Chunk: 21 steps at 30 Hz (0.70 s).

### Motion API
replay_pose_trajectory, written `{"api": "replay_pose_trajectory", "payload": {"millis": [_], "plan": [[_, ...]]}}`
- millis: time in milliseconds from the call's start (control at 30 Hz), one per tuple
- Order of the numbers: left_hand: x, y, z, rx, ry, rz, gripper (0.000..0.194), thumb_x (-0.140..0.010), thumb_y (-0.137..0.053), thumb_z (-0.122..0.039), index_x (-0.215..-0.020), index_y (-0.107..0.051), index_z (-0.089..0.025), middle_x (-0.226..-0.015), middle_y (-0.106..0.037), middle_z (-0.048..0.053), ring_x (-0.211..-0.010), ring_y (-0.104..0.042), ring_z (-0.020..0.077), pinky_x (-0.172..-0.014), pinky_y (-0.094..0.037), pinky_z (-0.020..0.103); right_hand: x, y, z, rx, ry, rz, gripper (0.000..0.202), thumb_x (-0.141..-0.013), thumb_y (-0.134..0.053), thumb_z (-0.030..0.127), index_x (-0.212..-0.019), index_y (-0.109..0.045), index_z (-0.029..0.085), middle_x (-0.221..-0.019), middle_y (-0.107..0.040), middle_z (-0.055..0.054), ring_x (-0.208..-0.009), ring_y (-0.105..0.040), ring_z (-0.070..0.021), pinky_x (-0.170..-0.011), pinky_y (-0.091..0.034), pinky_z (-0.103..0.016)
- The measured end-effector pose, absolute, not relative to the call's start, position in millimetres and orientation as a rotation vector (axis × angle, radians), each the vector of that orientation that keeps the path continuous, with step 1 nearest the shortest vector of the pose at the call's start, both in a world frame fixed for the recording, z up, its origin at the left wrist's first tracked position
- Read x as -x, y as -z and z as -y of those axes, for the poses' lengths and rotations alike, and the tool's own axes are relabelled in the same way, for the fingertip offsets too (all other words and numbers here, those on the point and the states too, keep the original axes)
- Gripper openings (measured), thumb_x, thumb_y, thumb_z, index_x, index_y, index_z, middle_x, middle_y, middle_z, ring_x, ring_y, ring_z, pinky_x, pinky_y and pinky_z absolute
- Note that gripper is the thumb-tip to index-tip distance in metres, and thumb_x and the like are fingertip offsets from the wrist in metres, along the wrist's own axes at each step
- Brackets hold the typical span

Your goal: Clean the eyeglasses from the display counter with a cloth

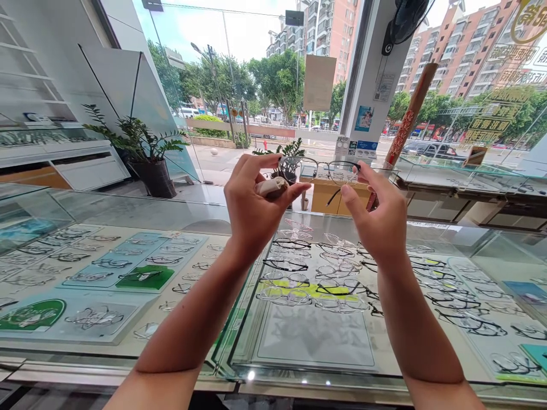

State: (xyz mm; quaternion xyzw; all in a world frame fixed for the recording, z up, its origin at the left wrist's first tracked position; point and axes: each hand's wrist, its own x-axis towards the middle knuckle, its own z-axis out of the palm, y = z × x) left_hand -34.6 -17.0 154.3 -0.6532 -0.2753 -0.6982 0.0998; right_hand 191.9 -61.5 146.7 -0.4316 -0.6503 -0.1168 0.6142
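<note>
Black-rimmed glasses [317, 164] up in the air now, showing above the far edge of the glass counter [299, 388], strung between two hands! The left hand [254, 199] has an index fingertip at one end of the frame, thumb apart from it, other fingers curled round a pale bundle [272, 187], perhaps cloth; a palm that full could let this end slip. The right hand [380, 213] pinches the opposite end between finger and thumb; an uneven pull could strain the hinges. Lose that pinch and the lenses may hit the counter. Fingertips this close could smear them, too. Hard to call: one temple [333, 197] dangles, its partner I can't trace; lens marks are too fine to judge; forearms cover some displayed frames [285, 265] and run off the bottom.
</note>
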Motion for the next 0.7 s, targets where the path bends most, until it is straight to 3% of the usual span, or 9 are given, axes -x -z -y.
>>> {"api": "replay_pose_trajectory", "payload": {"millis": [100, 367, 567, 700], "plan": [[38.8, -154.9, 10.9, 1.993, 2.087, 0.826, 0.059, -0.076, -0.099, -0.061, -0.121, -0.079, -0.028, -0.112, -0.079, 0.007, -0.089, -0.070, 0.0196, -0.069, -0.056, 0.033, -191.5, -147.4, 62.7, 0.956, 0.309, 1.491, 0.052, -0.100, -0.071, 0.045, -0.148, -0.073, 0.025, -0.141, -0.080, -0.013, -0.127, -0.077, -0.0349, -0.110, -0.061, -0.063], [47.9, -157.4, 1.3, 2.092, 2.107, 0.848, 0.062, -0.076, -0.097, -0.065, -0.123, -0.080, -0.028, -0.113, -0.081, 0.007, -0.076, -0.068, 0.0158, -0.061, -0.053, 0.031, -189.1, -149.8, 67.8, 0.936, 0.364, 1.499, 0.049, -0.103, -0.071, 0.041, -0.151, -0.070, 0.033, -0.141, -0.080, -0.009, -0.127, -0.076, -0.0318, -0.107, -0.064, -0.056], [38.8, -147.7, -2.5, 1.866, 2.173, 0.744, 0.064, -0.080, -0.097, -0.059, -0.135, -0.076, -0.036, -0.126, -0.076, 0.007, -0.084, -0.068, 0.0187, -0.067, -0.055, 0.034, -184.7, -145.5, 59.1, 0.932, 0.374, 1.480, 0.059, -0.105, -0.065, 0.040, -0.163, -0.059, 0.036, -0.156, -0.072, -0.008, -0.142, -0.069, -0.0367, -0.112, -0.061, -0.063], [30.5, -137.3, -9.8, 1.762, 2.183, 0.753, 0.068, -0.082, -0.094, -0.062, -0.141, -0.073, -0.037, -0.133, -0.074, 0.008, -0.082, -0.067, 0.0187, -0.068, -0.055, 0.035, -182.4, -141.2, 46.2, 0.934, 0.361, 1.463, 0.063, -0.106, -0.063, 0.042, -0.168, -0.052, 0.039, -0.161, -0.068, -0.008, -0.140, -0.070, -0.0371, -0.113, -0.060, -0.065]]}}
